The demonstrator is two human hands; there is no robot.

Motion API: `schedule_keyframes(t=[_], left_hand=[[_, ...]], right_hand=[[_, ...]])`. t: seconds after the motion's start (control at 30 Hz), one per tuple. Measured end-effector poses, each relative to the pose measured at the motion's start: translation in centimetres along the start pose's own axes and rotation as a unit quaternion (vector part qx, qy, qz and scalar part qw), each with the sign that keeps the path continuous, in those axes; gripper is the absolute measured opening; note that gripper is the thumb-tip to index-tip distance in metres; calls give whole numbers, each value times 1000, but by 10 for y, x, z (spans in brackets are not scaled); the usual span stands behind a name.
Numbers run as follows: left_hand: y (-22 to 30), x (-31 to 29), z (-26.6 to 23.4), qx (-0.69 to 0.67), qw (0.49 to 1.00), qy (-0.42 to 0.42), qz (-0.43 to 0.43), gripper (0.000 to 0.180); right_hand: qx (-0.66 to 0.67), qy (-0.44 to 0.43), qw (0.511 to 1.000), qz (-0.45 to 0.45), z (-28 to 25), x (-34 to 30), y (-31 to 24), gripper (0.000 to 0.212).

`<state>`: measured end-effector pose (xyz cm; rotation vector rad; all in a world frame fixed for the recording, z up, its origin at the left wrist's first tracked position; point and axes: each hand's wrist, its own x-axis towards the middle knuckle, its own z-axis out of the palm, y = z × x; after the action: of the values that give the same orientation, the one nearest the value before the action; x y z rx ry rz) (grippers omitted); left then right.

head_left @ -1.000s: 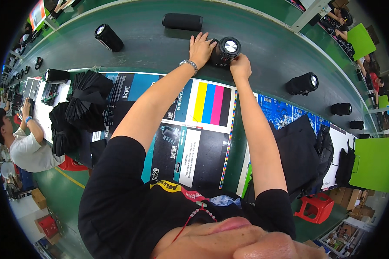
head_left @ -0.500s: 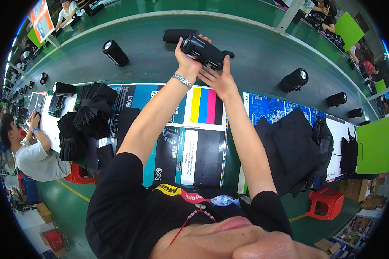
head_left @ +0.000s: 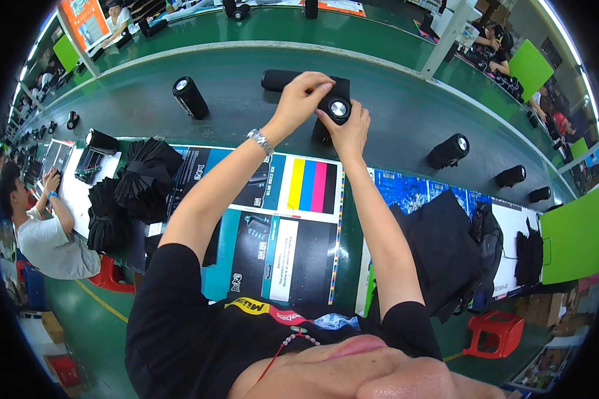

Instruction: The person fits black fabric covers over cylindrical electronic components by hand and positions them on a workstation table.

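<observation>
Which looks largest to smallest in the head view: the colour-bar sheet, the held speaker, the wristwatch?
1. colour-bar sheet
2. held speaker, partly hidden by both hands
3. wristwatch
Apparent size only; the fisheye lens bends scale.

Six black cylindrical speakers lie loose on the green belt: (head_left: 190, 97), (head_left: 102, 141), (head_left: 286, 80), (head_left: 448, 151), (head_left: 510, 175), (head_left: 539, 194); a seventh (head_left: 333, 110) sits in two hands; two red stools (head_left: 492, 329), (head_left: 110, 276)
</observation>
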<state>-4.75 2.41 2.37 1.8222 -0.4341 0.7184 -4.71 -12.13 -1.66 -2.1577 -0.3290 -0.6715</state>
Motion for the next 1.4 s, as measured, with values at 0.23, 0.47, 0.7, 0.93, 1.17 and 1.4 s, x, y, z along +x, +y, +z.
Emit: schedule_keyframes(t=[0.23,0.47,0.7,0.93,1.17,1.4], left_hand=[[-24,25,13,240,960,-135,-40,35],[27,21,14,257,954,-122,92,22],[8,25,0,-150,970,3,-191,40],[-54,25,80,-477,792,64,-375,57],[-48,-1,108,-395,872,38,-286,54],[-90,-7,136,-461,794,119,-378,26]], right_hand=[[131,-48,987,75,-4,9,4,77],[102,-81,979,155,0,28,32,89],[498,-280,785,238,-39,41,94,99],[444,-88,815,362,21,85,58,70],[572,-69,751,324,25,55,98,40],[308,-3,920,243,51,49,167,25]])
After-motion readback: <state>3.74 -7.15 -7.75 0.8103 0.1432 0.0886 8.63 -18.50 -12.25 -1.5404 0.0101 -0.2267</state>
